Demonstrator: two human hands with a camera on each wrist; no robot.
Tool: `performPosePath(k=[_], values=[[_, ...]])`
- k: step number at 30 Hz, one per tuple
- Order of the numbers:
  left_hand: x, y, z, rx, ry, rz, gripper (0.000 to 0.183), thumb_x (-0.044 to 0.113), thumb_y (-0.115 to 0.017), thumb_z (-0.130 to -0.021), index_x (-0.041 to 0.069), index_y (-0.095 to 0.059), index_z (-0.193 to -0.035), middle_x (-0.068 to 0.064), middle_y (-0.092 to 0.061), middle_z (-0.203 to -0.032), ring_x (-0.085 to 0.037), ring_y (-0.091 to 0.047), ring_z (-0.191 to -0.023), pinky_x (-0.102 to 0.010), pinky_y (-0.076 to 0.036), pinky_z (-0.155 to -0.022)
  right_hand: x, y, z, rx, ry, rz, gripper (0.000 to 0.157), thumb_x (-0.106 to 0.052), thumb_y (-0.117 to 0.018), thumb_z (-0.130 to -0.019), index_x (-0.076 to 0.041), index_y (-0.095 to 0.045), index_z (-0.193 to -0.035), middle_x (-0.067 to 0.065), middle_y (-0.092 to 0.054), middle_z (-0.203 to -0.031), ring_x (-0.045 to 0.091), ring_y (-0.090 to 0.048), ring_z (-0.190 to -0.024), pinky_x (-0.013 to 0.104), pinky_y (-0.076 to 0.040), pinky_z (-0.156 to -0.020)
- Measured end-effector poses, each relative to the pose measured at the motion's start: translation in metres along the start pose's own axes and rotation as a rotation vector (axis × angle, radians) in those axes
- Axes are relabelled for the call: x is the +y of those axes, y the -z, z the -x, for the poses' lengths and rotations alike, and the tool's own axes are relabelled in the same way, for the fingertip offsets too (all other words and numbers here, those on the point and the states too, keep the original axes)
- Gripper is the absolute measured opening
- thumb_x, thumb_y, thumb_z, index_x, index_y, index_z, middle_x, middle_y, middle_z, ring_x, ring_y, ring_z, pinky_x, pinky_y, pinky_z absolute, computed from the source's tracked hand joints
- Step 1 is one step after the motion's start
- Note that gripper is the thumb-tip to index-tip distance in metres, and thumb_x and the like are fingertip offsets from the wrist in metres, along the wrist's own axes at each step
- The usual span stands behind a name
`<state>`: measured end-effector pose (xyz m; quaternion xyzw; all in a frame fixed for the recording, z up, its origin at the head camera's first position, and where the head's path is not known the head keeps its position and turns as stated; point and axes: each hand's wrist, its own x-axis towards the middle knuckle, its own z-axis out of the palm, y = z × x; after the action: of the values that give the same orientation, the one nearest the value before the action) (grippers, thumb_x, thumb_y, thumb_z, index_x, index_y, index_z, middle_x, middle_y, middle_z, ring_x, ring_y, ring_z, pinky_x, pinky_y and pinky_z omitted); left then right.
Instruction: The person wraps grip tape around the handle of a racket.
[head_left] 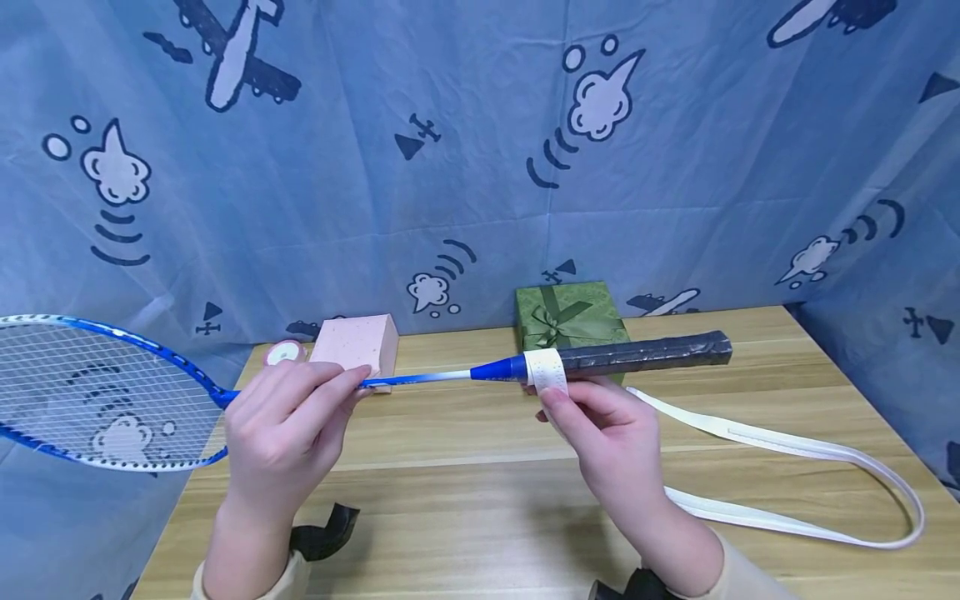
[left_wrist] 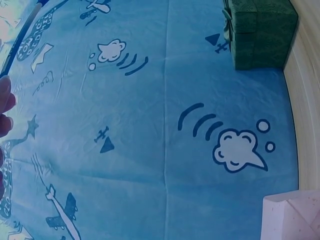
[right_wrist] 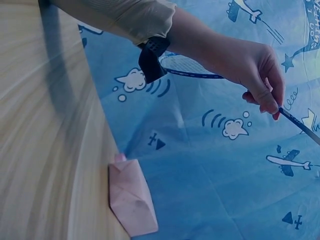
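Observation:
A blue and white badminton racket (head_left: 431,377) is held level above the table, its strung head to the left and its black handle (head_left: 645,353) to the right. My left hand (head_left: 288,425) pinches the shaft close to the racket head; the right wrist view shows that same left hand (right_wrist: 257,75) on the shaft. White grip tape (head_left: 546,367) wraps the top of the handle beside the blue cone. With thumb and fingers my right hand (head_left: 611,437) pinches this tape just below the handle. The tape's long tail (head_left: 795,442) loops out to the right.
On the wooden table (head_left: 450,483), a green gift box (head_left: 573,312) with a bow stands at the back behind the handle. A pink box (head_left: 356,342) and a small round roll (head_left: 285,352) stand back left. A blue patterned curtain (head_left: 480,167) hangs behind.

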<state>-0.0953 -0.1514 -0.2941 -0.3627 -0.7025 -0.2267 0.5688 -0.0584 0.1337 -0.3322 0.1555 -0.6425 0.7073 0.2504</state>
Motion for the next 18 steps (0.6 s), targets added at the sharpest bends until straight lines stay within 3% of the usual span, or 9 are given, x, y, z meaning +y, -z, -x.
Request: performPosePath(k=[5, 11, 18], values=[[-0.0001, 0.0016, -0.0003, -0.023, -0.013, 0.017, 0.027, 0.019, -0.067, -0.101, 0.002, -0.08, -0.086, -0.007, -0.068, -0.071, -0.023, -0.055, -0.052, -0.035, -0.04, -0.046, 0.0007, -0.0001, -0.0006, 0.017, 0.001, 0.016, 0.016, 0.015, -0.067, -0.089, 0.004, -0.079, -0.088, -0.001, -0.078, -0.09, 0.011, -0.072, -0.071, 0.021, -0.059, -0.064], [0.0002, 0.0023, -0.001, -0.048, -0.03, 0.025, 0.026, 0.019, -0.067, -0.1, 0.001, -0.08, -0.086, -0.007, -0.068, -0.071, -0.022, -0.056, -0.052, -0.032, -0.041, -0.043, -0.0003, 0.0005, 0.0001, 0.032, -0.038, 0.024, 0.019, 0.014, -0.068, -0.089, -0.001, -0.079, -0.087, 0.001, -0.077, -0.09, 0.012, -0.072, -0.069, 0.022, -0.059, -0.063], [0.0006, 0.0022, -0.0007, -0.041, -0.028, 0.021, 0.023, 0.018, -0.068, -0.098, 0.003, -0.079, -0.086, -0.006, -0.069, -0.071, -0.021, -0.055, -0.049, -0.031, -0.039, -0.041, -0.0001, 0.0003, 0.0013, 0.022, -0.055, 0.009, 0.018, 0.016, -0.068, -0.088, 0.0, -0.078, -0.087, 0.0, -0.076, -0.088, 0.011, -0.072, -0.069, 0.022, -0.059, -0.064]])
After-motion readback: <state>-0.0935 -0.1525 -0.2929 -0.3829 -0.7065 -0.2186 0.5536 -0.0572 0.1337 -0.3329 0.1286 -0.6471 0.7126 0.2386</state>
